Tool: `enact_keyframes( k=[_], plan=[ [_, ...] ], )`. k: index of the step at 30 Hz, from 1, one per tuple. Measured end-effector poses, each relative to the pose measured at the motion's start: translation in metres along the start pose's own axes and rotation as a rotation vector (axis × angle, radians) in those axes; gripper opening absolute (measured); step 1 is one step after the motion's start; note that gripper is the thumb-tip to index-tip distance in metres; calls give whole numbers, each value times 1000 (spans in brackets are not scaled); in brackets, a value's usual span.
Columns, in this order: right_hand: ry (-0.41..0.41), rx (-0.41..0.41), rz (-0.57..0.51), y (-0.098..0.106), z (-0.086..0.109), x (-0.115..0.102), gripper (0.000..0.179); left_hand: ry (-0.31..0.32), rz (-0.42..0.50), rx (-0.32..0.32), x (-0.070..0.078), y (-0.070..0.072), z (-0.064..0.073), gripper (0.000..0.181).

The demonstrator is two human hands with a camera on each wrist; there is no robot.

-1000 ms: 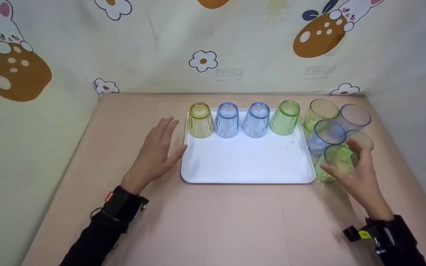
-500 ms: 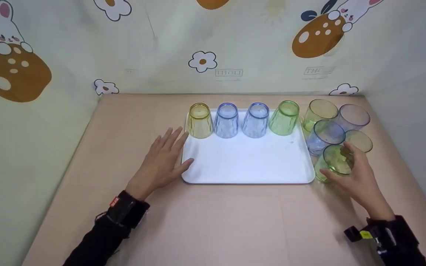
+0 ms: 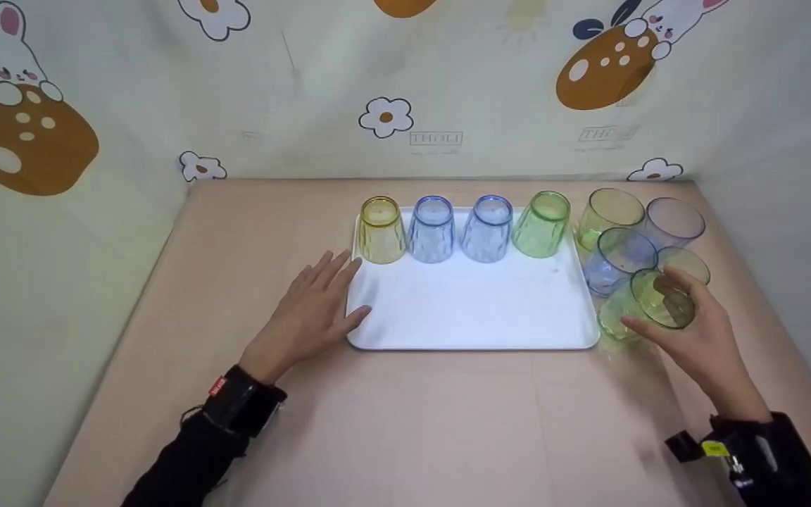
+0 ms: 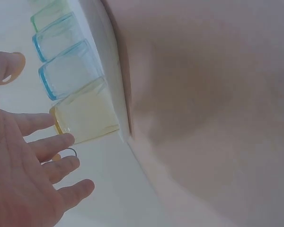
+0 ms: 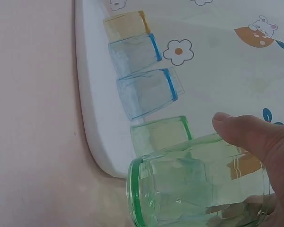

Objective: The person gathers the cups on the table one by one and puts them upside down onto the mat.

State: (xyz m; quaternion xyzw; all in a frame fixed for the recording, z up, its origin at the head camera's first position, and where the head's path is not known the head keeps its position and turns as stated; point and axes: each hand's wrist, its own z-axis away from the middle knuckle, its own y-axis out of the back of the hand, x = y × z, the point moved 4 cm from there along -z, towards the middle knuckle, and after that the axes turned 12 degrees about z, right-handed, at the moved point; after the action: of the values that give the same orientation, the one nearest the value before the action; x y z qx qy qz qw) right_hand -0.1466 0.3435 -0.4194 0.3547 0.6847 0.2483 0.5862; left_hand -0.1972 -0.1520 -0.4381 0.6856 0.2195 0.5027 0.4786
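My right hand (image 3: 705,345) holds a green glass (image 3: 620,313) near its rim, thumb on one side and fingers on the other. The glass leans, its mouth toward my palm; in the right wrist view its thick green base (image 5: 137,194) points away from the hand. By the left edge of the white tray (image 3: 472,310), my left hand (image 3: 303,313) lies with fingers spread, holding nothing. Along the tray's back stand upside-down glasses: a yellow glass (image 3: 381,232), two blue glasses (image 3: 434,232) and a green glass (image 3: 543,227).
Right of the tray, several glasses stand mouth up: a yellow-green glass (image 3: 610,215), a purplish glass (image 3: 676,222), a blue glass (image 3: 620,260) and a partly hidden yellowish glass (image 3: 690,264). A patterned cloth wall (image 3: 293,105) rises behind the table (image 3: 448,422).
My left hand has moved slightly down and right to the tray's edge. The green glass in my right hand has gone from near upright to tilted, its rim shifting right and up.
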Motion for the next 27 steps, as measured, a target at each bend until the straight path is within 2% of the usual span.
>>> enact_keyframes(
  k=[3,5,13,18,21,24,27],
  plan=[
    [-7,10,-30,1,0,-1,93,-14,3,3,1,-1,-1,75],
    [-13,6,-86,0,-1,-1,90,-24,8,5,2,-1,-1,75],
    [-90,-4,-516,-3,-5,-7,80,-64,4,32,6,-3,0,74],
    [-144,15,-706,-7,-9,-15,76,-40,43,-3,12,-6,-1,75],
    [-164,15,-882,-11,-12,-22,75,-40,84,-21,15,-8,-3,76],
    [-171,11,-1039,-15,-14,-29,73,-56,102,-24,18,-11,-5,76],
    [-164,-9,-1136,-21,-15,-34,70,-62,99,-27,20,-13,-6,76]
  ],
)
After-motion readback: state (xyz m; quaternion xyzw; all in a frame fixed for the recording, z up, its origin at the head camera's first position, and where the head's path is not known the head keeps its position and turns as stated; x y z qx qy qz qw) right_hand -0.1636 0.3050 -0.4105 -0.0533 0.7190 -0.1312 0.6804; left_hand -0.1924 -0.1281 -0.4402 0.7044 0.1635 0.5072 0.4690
